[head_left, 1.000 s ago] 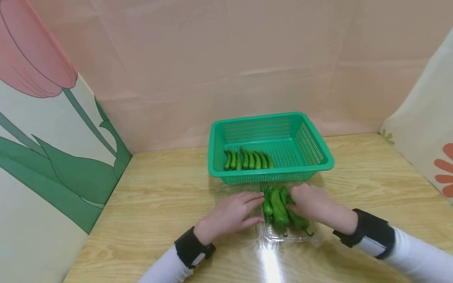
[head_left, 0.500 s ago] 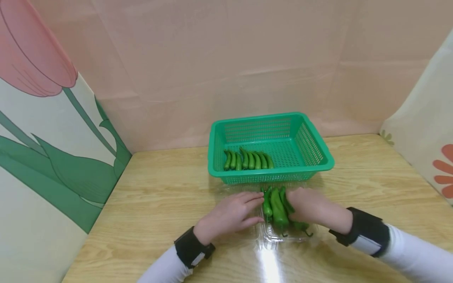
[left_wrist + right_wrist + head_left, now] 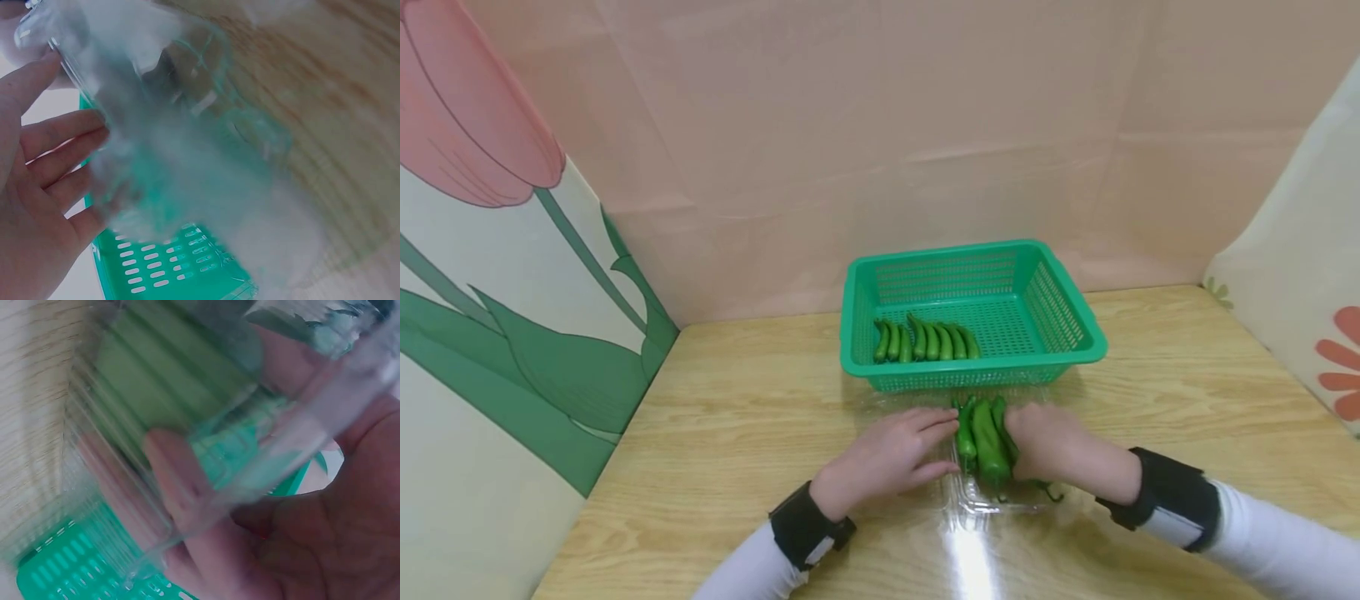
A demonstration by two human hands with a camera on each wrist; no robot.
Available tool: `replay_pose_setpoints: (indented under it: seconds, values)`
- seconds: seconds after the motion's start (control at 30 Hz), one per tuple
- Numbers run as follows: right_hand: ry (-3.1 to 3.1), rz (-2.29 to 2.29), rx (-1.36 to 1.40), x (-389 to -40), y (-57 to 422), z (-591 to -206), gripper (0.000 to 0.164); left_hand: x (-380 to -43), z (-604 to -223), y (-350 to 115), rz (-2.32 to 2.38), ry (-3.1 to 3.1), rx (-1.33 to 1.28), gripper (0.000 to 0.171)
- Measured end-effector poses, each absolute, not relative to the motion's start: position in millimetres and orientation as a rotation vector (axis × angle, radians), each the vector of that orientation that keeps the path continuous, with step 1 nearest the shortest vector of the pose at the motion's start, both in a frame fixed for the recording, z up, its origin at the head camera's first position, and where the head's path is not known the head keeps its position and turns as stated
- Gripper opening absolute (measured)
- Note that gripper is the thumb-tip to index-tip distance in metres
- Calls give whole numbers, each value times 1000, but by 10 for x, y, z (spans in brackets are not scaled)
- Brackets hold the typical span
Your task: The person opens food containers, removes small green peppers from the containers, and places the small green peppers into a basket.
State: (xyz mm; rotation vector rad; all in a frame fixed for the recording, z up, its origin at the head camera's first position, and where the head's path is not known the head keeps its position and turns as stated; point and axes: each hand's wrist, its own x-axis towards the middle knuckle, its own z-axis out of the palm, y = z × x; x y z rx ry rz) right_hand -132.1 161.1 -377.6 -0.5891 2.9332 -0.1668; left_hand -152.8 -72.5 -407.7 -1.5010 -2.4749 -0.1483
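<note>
A clear plastic clamshell box lies open in front of the basket, with several green peppers side by side in its right half. My left hand rests at the box's middle edge, fingers nearly straight. In the left wrist view those fingers touch the clear plastic and hold nothing else. My right hand is over the right side of the box with its fingers curled on a green pepper, seen through the clear wall in the right wrist view. From above, this hand hides most of that pepper; a curved stem shows below.
Just behind the box stands a green perforated basket. Several slim green peppers lie in a row at its front left. The wooden table extends to both sides, with a pink backdrop behind.
My right hand has shifted slightly left and toward me, and now covers more of the rightmost pepper. The left hand and the basket have stayed where they were.
</note>
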Motion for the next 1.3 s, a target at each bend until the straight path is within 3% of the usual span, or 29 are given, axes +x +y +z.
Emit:
replay_pose_setpoints:
  seconds: [0.2, 1.1, 1.3]
  values:
    - [2951, -235, -605, -1308, 1642, -3807, 31, -1521, -4076, -724, -142, -2470, -1507, 58]
    - [2940, -436, -430, -1317, 1666, -3765, 33, -1517, -4062, -724, -165, -2514, -1477, 58]
    - [2966, -477, -447, -1303, 1696, -3742, 51, -1518, -4070, -724, -150, -2489, -1483, 57]
